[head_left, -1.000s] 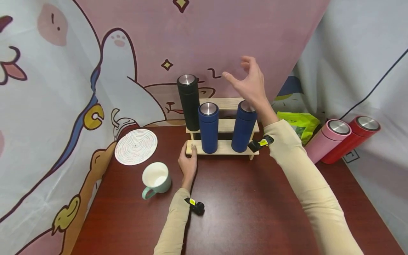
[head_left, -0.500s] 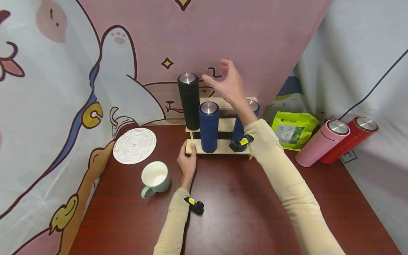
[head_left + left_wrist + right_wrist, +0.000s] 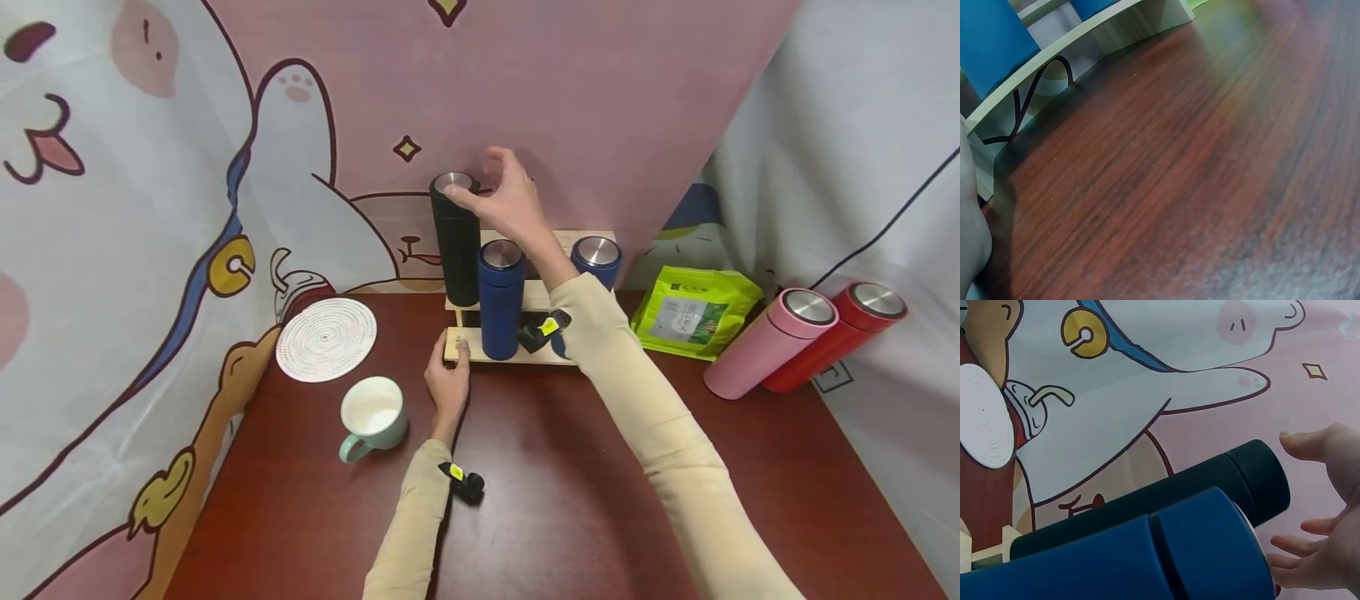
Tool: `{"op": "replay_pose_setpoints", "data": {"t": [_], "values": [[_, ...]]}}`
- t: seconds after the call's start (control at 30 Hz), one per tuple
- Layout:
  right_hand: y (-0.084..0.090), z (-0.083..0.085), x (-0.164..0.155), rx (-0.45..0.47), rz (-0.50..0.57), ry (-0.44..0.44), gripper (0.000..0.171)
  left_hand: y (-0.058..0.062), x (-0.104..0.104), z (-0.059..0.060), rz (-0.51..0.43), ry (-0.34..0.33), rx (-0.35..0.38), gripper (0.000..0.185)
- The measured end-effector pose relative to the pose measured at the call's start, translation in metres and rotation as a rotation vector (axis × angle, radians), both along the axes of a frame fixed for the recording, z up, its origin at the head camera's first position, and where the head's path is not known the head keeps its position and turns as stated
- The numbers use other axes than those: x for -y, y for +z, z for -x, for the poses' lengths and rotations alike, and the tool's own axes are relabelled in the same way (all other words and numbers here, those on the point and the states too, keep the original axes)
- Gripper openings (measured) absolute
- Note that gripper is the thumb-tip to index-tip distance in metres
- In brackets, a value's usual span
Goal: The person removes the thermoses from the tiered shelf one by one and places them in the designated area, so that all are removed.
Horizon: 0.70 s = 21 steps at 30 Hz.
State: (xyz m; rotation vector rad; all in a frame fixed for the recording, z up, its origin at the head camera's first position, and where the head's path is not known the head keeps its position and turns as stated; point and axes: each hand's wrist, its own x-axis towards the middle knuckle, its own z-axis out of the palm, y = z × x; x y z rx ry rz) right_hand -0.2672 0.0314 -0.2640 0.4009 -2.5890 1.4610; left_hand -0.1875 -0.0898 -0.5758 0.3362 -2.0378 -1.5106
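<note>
My left hand (image 3: 448,379) grips the left end of the stepped wooden rack (image 3: 536,293), thumb on top of its lowest step. On that step stands a blue thermos (image 3: 500,312); a second blue thermos (image 3: 597,252), partly behind my right sleeve, is at its right. The tall black thermos (image 3: 457,258) is upright on the middle step at the left. My right hand (image 3: 512,200), fingers spread and bent, is beside the black thermos's lid. In the right wrist view its thumb and fingers point at that lid with a gap between.
A mint mug (image 3: 375,417) and a round woven mat (image 3: 326,340) are on the table (image 3: 540,500) at left. Right of the rack stand a green-yellow pouch (image 3: 693,312), a pink thermos (image 3: 772,342) and a red thermos (image 3: 836,337). A printed cloth hangs behind.
My right hand has moved left, from above the right blue thermos to the black thermos's lid. My left hand keeps its hold on the rack.
</note>
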Motion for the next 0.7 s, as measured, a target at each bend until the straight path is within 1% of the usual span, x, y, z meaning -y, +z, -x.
{"op": "replay_pose_setpoints", "data": {"t": [0.17, 0.33, 0.47, 0.7], "values": [[-0.003, 0.002, 0.007, 0.01, -0.068, 0.051, 0.09, 0.001, -0.002, 0.0, 0.014, 0.006, -0.002, 0.046], [-0.004, 0.004, 0.015, 0.021, -0.142, 0.08, 0.092, 0.003, -0.001, 0.0, 0.002, 0.01, -0.001, 0.046], [-0.006, 0.006, 0.019, 0.025, -0.163, 0.09, 0.092, 0.004, 0.0, 0.001, -0.004, 0.005, 0.0, 0.047], [-0.014, 0.008, 0.017, -0.031, -0.172, 0.083, 0.087, 0.002, 0.0, 0.0, -0.008, 0.0, 0.007, 0.046]]}}
